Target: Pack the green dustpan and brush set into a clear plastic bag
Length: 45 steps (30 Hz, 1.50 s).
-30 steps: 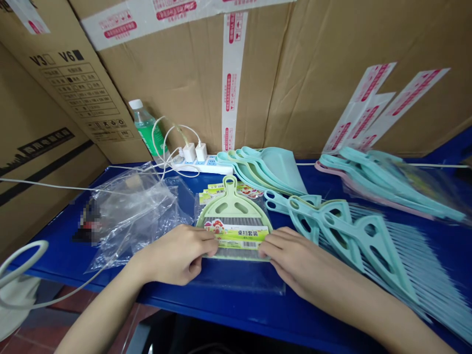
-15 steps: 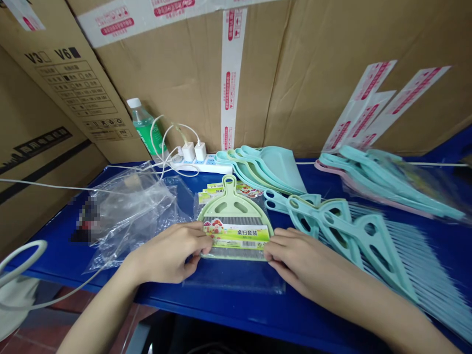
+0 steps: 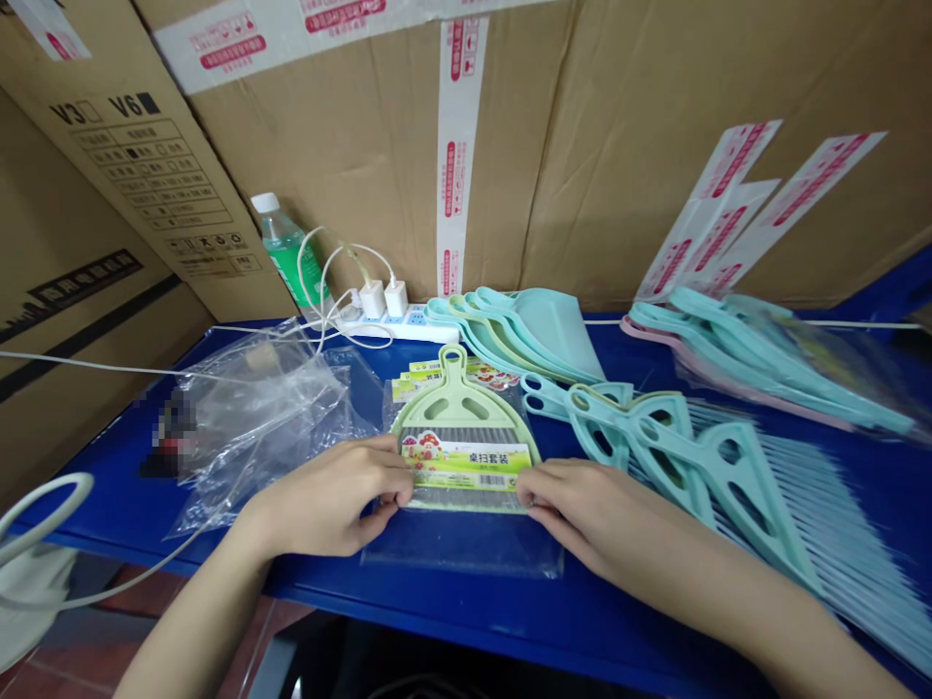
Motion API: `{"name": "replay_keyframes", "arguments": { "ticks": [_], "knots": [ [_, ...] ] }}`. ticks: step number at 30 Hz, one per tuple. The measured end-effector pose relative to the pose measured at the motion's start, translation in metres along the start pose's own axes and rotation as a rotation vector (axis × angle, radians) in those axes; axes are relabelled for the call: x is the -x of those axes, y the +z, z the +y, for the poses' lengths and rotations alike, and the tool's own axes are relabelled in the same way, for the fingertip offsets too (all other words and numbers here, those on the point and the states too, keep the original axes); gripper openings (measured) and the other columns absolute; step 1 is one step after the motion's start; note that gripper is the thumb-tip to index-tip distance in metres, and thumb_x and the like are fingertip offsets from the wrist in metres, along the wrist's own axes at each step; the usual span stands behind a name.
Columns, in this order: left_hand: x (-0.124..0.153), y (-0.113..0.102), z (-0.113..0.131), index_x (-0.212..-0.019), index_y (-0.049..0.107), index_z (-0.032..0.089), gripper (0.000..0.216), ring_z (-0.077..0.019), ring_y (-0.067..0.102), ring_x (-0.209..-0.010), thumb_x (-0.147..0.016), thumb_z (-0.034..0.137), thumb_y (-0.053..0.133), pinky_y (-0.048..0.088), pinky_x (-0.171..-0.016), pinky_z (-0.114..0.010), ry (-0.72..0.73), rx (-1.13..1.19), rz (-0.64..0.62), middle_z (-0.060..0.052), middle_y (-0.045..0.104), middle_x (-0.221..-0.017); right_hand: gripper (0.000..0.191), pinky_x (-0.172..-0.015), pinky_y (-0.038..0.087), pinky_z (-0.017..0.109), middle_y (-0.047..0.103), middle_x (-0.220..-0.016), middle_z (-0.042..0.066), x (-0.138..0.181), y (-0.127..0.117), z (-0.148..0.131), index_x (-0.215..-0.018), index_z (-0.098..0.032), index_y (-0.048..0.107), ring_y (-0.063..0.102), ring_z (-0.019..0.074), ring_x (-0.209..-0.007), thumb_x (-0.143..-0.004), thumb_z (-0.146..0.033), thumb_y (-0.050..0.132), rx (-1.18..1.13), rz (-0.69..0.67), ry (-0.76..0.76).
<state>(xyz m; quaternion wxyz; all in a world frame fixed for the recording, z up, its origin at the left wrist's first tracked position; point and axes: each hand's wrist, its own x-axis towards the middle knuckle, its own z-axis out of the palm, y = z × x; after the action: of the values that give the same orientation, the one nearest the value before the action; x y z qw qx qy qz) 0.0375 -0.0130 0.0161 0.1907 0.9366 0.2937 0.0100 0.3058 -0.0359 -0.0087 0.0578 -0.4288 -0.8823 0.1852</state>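
A light green dustpan and brush set (image 3: 451, 403) lies in front of me with its handle pointing away. Across its grey bristles sits a printed label card (image 3: 470, 466). My left hand (image 3: 342, 495) has its fingers curled on the set's left lower edge, by the card's end. On the right lower edge, my right hand (image 3: 575, 505) is closed in the same way. A clear plastic bag (image 3: 462, 544) spreads below the dustpan; whether it encloses the set is hard to see. Some more label cards (image 3: 422, 374) show behind the set.
Blue-green and green dustpans (image 3: 553, 330) are stacked behind, with several brushes (image 3: 735, 495) to the right. Further right lie more sets (image 3: 757, 359). Crumpled clear bags (image 3: 262, 398), a power strip (image 3: 429, 332), cables and a bottle (image 3: 291, 252) occupy the left. Cardboard boxes (image 3: 349, 146) wall the back.
Both hands have shifted very slightly to the left along the dustpan's lower edges, the right one coming a little inward over the card's end. The set stays in place.
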Motion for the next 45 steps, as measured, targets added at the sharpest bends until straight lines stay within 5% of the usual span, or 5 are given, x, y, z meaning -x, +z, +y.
{"name": "replay_keyframes", "arguments": {
  "ticks": [18,23,32,40,45],
  "knots": [
    [0.010,-0.002,-0.010,-0.095,0.059,0.022,0.035,-0.0194,0.057,-0.101,-0.074,-0.003,0.046,0.041,-0.102,-0.038,0.053,0.090,-0.017,-0.003,0.062,-0.100,0.029,-0.070,0.050,0.035,0.067,-0.094,0.005,0.012,0.006,0.013,-0.096,-0.021,0.064,0.066,0.0213,-0.082,-0.091,-0.008,0.039,0.010,0.018,0.001],
    [0.012,-0.005,-0.012,-0.102,0.059,0.023,0.049,-0.0203,0.055,-0.108,-0.067,-0.007,0.043,0.042,-0.101,-0.037,0.051,0.096,-0.058,-0.003,0.062,-0.107,0.033,-0.071,0.050,0.036,0.069,-0.104,0.006,0.021,0.008,0.017,-0.101,-0.023,0.062,0.067,0.0234,-0.088,-0.082,-0.004,0.043,0.038,0.016,-0.001],
    [0.009,-0.003,-0.010,-0.100,0.057,0.023,0.040,-0.0214,0.055,-0.102,-0.071,-0.003,0.048,0.045,-0.092,-0.036,0.046,0.094,-0.025,-0.003,0.062,-0.101,0.012,-0.067,0.051,0.037,0.070,-0.099,0.008,0.013,0.004,0.008,-0.094,-0.021,0.061,0.068,0.0255,-0.083,-0.083,-0.017,0.058,0.051,-0.022,0.031],
    [0.011,-0.003,-0.012,-0.104,0.055,0.024,0.051,-0.0215,0.052,-0.109,-0.066,-0.008,0.045,0.041,-0.097,-0.036,0.027,0.083,-0.069,-0.002,0.060,-0.108,0.014,-0.067,0.051,0.039,0.070,-0.091,0.007,0.007,0.002,0.004,-0.095,-0.018,0.061,0.068,0.0265,-0.080,-0.090,-0.013,0.049,0.100,-0.068,0.039],
    [0.010,-0.004,-0.009,-0.102,0.057,0.022,0.039,-0.0213,0.053,-0.103,-0.073,-0.003,0.051,0.042,-0.096,-0.036,0.044,0.083,-0.064,-0.003,0.060,-0.102,0.022,-0.070,0.051,0.039,0.070,-0.095,0.008,0.006,0.003,0.003,-0.097,-0.018,0.063,0.068,0.0261,-0.082,-0.093,-0.012,0.042,0.113,-0.093,0.041]
  ]
}}
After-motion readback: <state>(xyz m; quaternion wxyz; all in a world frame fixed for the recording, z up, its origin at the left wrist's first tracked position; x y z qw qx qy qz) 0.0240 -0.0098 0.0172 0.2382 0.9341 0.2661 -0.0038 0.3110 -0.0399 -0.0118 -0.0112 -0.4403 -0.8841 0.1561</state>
